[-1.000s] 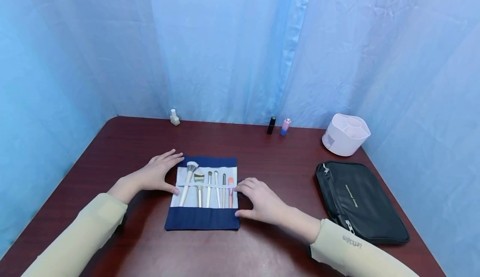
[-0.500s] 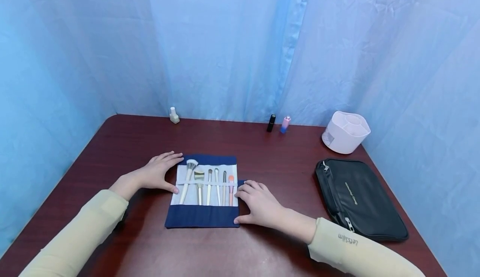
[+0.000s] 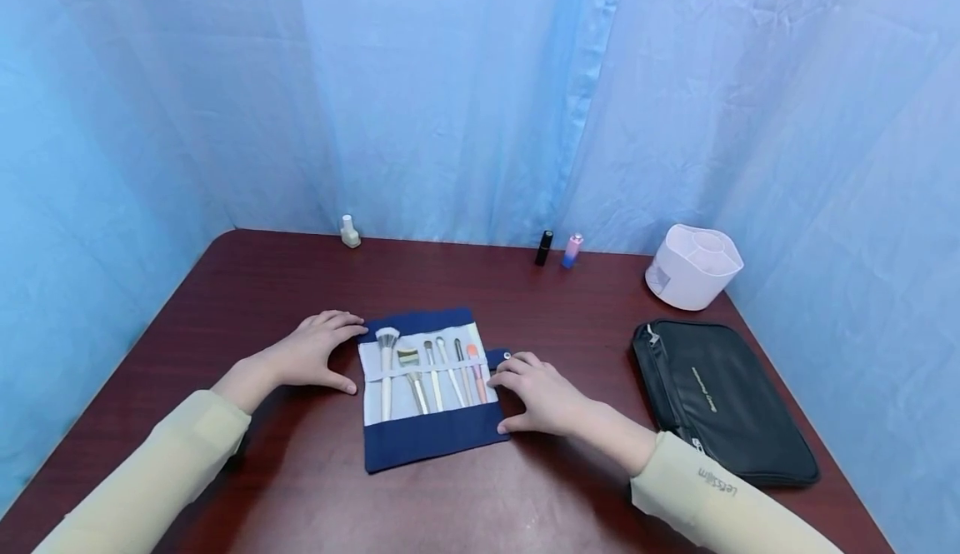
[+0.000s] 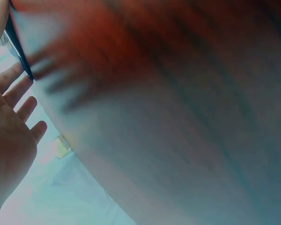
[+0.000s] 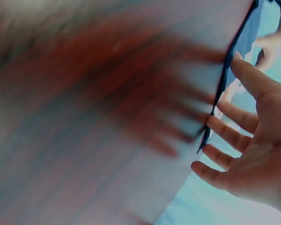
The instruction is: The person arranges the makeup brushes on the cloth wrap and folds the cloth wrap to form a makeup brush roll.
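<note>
A navy makeup brush roll (image 3: pixel 435 439) lies unfolded and slightly turned on the table, with a pale lining. Several makeup brushes sit under its elastic band, among them a large fluffy brush (image 3: pixel 387 362) at the left and a pink-orange one (image 3: pixel 476 366) at the right. My left hand (image 3: pixel 311 354) spreads beside the roll, fingertips at its upper left corner and thumb apart from its left side. Along the right side, my right hand (image 3: pixel 543 396) touches the edge with extended fingers, the thumb by the lower right corner. A snap tab (image 3: pixel 498 358) sticks out above those fingers.
A black zippered case (image 3: pixel 723 404) lies at the right, partly behind the right sleeve. Behind it stands a white divided organizer (image 3: pixel 692 271). Along the back edge are a nail polish bottle (image 3: pixel 349 232), a black tube (image 3: pixel 543 248) and a pink-blue tube (image 3: pixel 572 251).
The brush roll has turned counterclockwise, its lower part swinging right, and more of its snap tab shows. My right hand has moved right with its edge; my left hand has barely moved.
</note>
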The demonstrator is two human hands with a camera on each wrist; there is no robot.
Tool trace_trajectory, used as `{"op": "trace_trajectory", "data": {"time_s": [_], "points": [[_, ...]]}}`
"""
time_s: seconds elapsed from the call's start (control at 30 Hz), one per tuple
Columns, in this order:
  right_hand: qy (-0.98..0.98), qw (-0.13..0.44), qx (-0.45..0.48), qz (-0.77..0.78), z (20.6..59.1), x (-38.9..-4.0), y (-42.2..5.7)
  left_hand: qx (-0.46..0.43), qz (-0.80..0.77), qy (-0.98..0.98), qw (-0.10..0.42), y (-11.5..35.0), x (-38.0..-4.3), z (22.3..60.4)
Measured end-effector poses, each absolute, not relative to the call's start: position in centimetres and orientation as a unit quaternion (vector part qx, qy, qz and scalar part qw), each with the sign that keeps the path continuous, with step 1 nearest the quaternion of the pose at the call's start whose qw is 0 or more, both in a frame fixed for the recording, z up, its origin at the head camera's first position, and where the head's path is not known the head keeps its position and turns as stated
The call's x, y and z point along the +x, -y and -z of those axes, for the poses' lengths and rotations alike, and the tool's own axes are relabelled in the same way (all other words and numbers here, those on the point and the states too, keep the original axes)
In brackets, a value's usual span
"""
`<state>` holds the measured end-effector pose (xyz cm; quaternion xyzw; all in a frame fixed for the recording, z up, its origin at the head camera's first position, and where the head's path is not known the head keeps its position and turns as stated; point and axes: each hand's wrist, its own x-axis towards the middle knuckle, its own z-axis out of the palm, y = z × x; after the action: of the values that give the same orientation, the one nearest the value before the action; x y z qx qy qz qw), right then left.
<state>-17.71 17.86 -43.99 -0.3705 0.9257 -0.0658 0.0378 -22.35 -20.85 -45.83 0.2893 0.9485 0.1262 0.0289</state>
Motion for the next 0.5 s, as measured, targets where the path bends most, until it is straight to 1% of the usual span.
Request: {"op": "trace_trajectory", "data": {"time_s": [0.17, 0.33, 0.5], "points": [[-0.925, 0.053, -0.366, 0.092, 43.6, -18.7, -19.1, 0.296, -0.130, -0.946, 0.021, 20.7, -22.0, 45.6], [-0.920, 0.057, -0.372, 0.107, 43.6, -19.4, -20.2, 0.309, -0.131, -0.942, 0.010, 20.6, -21.7, 45.8], [-0.921, 0.049, -0.373, 0.105, 43.7, -20.3, -21.3, 0.307, -0.134, -0.942, 0.013, 20.3, -21.1, 45.8]]}}
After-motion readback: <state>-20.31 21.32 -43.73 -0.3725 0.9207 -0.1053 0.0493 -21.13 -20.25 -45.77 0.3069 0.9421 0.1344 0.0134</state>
